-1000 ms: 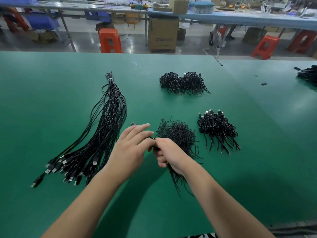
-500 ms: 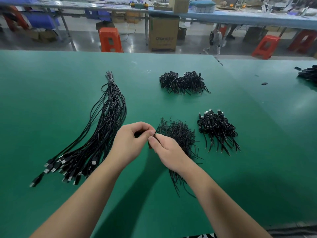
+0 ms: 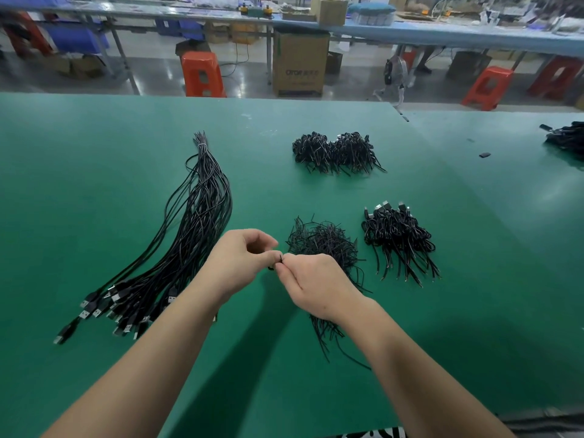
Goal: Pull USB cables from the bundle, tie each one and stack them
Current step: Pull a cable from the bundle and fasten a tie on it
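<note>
A thin black tie (image 3: 280,258) is pinched between left hand (image 3: 240,263) and right hand (image 3: 311,281) near the worktop's (image 3: 94,153) middle, bundle (image 3: 189,229) toward the left edge — a slipped pinch risks dropping it among the loose ties (image 3: 325,245).

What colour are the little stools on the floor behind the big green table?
Orange-red. The stools show best in the head view, on the grey floor past the green table.

Factory assembly floor — long green-topped workbench (image 3: 94,147) carrying sorted heaps of black cables (image 3: 338,151), a second bench row (image 3: 442,33) behind, orange plastic stools (image 3: 202,74) and cardboard cartons (image 3: 300,67) on polished concrete.
</note>
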Action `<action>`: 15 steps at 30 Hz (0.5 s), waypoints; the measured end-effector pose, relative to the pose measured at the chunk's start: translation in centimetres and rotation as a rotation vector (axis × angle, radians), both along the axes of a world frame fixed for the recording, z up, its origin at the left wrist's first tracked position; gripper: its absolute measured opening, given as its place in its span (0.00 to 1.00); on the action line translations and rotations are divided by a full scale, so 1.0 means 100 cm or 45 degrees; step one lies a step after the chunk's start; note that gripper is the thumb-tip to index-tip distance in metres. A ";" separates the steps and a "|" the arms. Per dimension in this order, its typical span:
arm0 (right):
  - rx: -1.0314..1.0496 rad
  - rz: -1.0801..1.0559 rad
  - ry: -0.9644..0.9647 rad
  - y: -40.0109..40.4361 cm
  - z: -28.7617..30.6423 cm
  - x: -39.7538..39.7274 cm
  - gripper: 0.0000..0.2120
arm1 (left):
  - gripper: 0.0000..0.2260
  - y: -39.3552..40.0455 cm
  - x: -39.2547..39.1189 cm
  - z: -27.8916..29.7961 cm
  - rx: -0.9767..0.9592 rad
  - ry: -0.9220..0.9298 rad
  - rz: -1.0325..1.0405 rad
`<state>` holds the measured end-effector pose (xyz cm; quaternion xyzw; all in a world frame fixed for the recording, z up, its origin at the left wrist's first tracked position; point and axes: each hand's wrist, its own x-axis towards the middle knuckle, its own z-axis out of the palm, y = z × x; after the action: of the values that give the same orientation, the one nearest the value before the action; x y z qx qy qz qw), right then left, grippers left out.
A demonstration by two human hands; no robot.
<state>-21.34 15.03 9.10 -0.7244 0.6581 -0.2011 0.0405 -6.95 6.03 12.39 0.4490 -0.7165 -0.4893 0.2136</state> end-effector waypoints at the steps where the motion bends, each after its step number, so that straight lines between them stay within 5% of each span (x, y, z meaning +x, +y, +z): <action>1: 0.007 0.001 0.047 0.000 -0.002 0.001 0.15 | 0.07 -0.001 0.000 -0.001 -0.156 -0.122 0.025; 5: 0.007 -0.022 0.190 -0.007 -0.006 0.002 0.15 | 0.15 0.003 -0.003 0.003 -0.607 -0.419 0.056; 8: 0.033 -0.063 0.313 -0.014 -0.007 0.002 0.17 | 0.20 0.006 -0.006 0.004 -0.600 -0.483 -0.008; 15: 0.028 -0.113 0.509 -0.017 -0.011 0.003 0.16 | 0.06 0.002 -0.005 0.002 -0.422 -0.517 -0.056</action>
<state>-21.08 13.34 7.96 -0.7197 0.6865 -0.0478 -0.0919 -7.43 6.27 12.59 0.4811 -0.8247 -0.2696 0.1253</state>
